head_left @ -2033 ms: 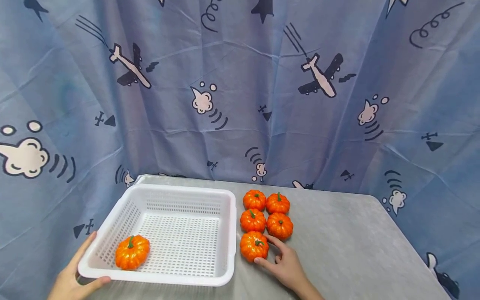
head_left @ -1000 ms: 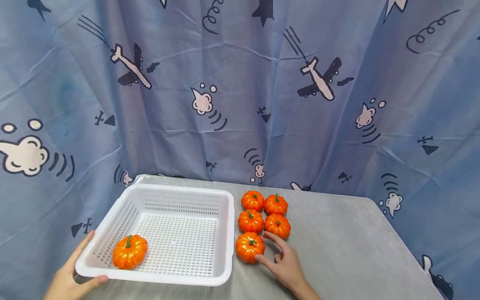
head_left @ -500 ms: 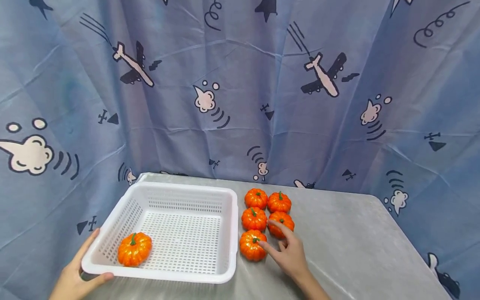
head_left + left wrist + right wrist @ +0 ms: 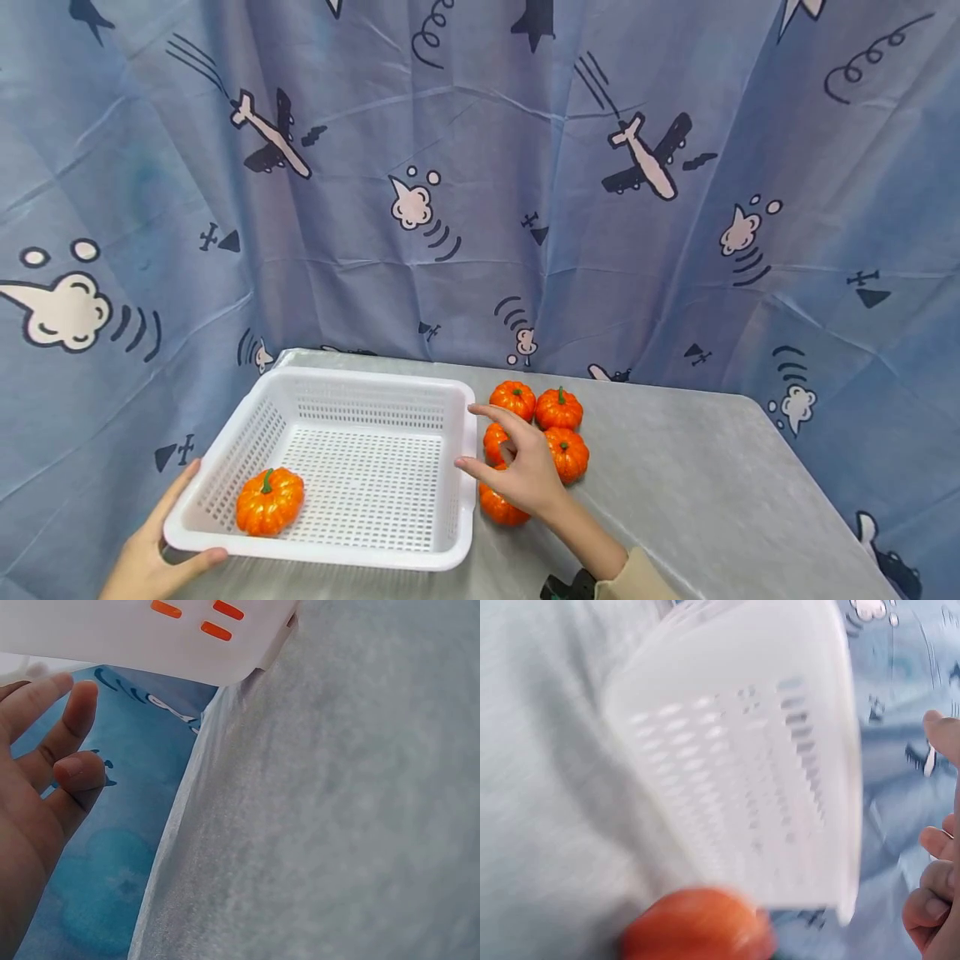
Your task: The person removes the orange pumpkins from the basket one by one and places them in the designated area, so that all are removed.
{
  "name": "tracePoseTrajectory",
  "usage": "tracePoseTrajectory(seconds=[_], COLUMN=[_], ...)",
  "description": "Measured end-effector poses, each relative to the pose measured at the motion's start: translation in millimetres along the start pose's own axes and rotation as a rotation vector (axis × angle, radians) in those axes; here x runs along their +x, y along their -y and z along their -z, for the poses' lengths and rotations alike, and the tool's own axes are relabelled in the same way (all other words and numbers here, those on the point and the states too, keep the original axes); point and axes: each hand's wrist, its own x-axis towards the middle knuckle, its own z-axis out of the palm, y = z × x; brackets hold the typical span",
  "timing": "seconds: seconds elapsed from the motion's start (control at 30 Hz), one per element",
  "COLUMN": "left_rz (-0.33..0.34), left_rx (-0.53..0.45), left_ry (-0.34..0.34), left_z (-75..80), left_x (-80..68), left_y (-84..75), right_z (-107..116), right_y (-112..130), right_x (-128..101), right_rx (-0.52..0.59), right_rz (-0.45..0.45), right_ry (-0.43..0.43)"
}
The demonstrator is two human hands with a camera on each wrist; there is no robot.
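Fingers and thumb of the left hand [image 4: 153,554] hold the near left corner of the white basket [image 4: 450,557], thumb on the rim, a narrow grip on the plastic. Just beyond that thumb, inside the basket, sits one orange pumpkin [image 4: 269,501]. The right hand [image 4: 525,477] hangs above the table [image 4: 697,500], its grip wide and empty, forefinger and thumb spread toward the basket's right wall. Under its palm lies the nearest pumpkin [image 4: 498,508], apparently untouched, though the blurred wrist view cannot settle that. Beyond the fingers four more pumpkins [image 4: 558,408] cluster, and behind them a blue curtain [image 4: 480,167].
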Motion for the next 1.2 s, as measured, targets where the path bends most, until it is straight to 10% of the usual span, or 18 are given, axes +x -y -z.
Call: tracePoseTrajectory(seconds=[0.37,0.77,1.2], left_rz=[-0.039,-0.022,-0.043], left_rx=[-0.02,-0.026,-0.043], left_ry=[-0.039,-0.033,-0.05], left_z=[-2.1,-1.5,-4.6], left_x=[-0.7,-1.3,-1.9], left_y=[2.4,1.1,6.0], right_z=[-35,-75,-117], right_y=[40,54,55], right_x=[62,105,129], right_rx=[-0.066,-0.118,-0.094], right_rz=[0.113,-0.03,-0.106], right_ry=[0.195,0.423,0.468])
